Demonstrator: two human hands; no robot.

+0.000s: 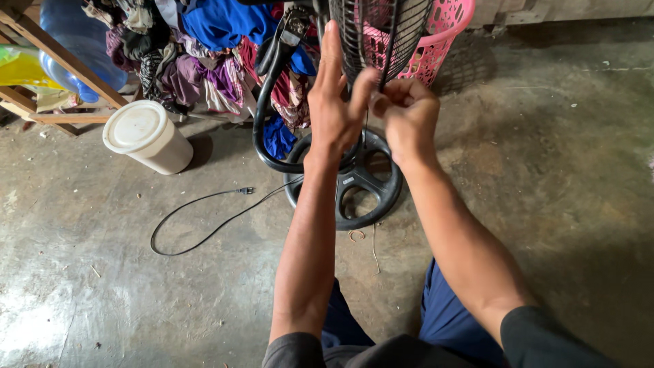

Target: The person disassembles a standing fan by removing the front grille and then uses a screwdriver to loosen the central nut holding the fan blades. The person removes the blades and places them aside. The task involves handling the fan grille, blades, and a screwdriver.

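A black standing fan rises in front of me, its wire grille (381, 31) at the top of the view and its round black base (354, 187) on the concrete floor. My left hand (332, 102) is held up against the lower edge of the grille, fingers straight and apart, thumb reaching toward the right hand. My right hand (407, 116) is curled, its fingertips pinched at the grille's lower rim on something too small to make out. The fan's black power cord (197, 225) lies loose on the floor, its plug (245, 191) unplugged.
A white lidded bucket (146, 136) stands to the left. Behind the fan lie a heap of clothes (204, 61) and a pink plastic basket (439, 37). A wooden frame (54, 75) and blue water bottle (75, 34) fill the far left. My knees in dark trousers (449, 320) are below.
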